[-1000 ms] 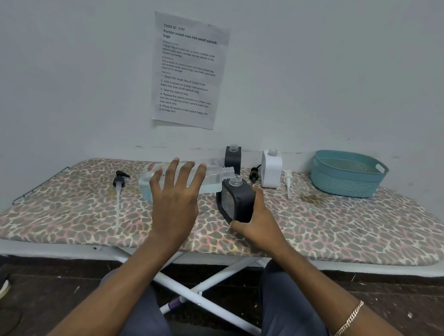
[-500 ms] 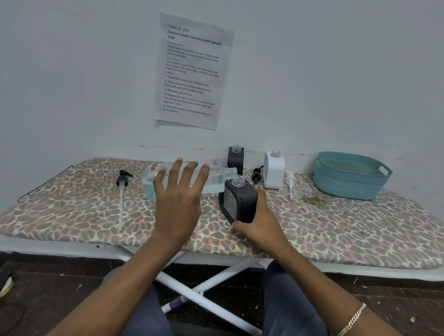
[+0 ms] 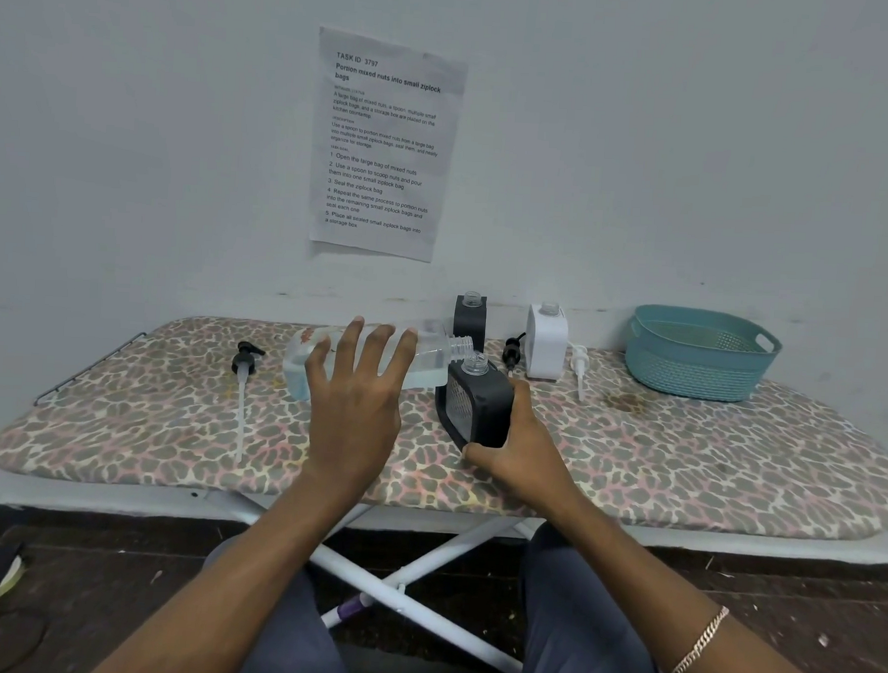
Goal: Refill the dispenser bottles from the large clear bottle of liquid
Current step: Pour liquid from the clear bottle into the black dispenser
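Over the ironing board [image 3: 681,477] the large clear bottle [image 3: 433,359] lies sideways in the left hand [image 3: 356,398], fingers [image 3: 351,341] spread over it, its mouth at the neck of the black dispenser [image 3: 481,413] that the right hand [image 3: 523,453] clamps; filling looks barely begun, and the white bottle [image 3: 547,341] and rear bottle [image 3: 469,318] wait open

The ironing-board cover [image 3: 682,467] has a leopard print of grey-brown spots on cream, flushed with pink. The large clear bottle [image 3: 430,358] holds pale blue liquid. The near dispenser bottle [image 3: 484,410] is black, as is the far dispenser bottle [image 3: 469,319]. The dispenser bottle to its right [image 3: 547,341] is white. The far-right basket [image 3: 687,374] is teal with a perforated lattice.
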### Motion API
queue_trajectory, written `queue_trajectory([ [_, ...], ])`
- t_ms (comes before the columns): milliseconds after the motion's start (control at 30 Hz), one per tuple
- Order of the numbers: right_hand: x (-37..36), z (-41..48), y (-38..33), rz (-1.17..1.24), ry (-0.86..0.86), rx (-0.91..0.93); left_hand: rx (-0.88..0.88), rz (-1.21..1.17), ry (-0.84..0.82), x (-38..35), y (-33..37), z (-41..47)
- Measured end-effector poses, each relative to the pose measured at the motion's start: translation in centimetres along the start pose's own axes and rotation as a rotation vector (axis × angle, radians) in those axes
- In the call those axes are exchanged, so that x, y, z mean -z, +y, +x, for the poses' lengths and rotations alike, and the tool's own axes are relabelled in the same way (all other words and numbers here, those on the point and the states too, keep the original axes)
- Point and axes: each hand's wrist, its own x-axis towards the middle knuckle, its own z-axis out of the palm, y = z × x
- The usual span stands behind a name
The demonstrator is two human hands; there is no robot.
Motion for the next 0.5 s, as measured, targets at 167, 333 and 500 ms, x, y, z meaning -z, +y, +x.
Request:
queue_trajectory([
  [167,-0.04,0.05,0.06,0.002,0.001,-0.001,0.003,-0.002,0.000,-0.03,-0.01,0.00],
  [333,0.00,0.00,0.04,0.000,-0.001,0.007,0.002,0.000,0.000,0.01,0.00,0.02],
  [500,-0.07,0.11,0.25,0.007,0.006,-0.004,0.001,0.003,0.000,0.00,-0.01,0.01],
])
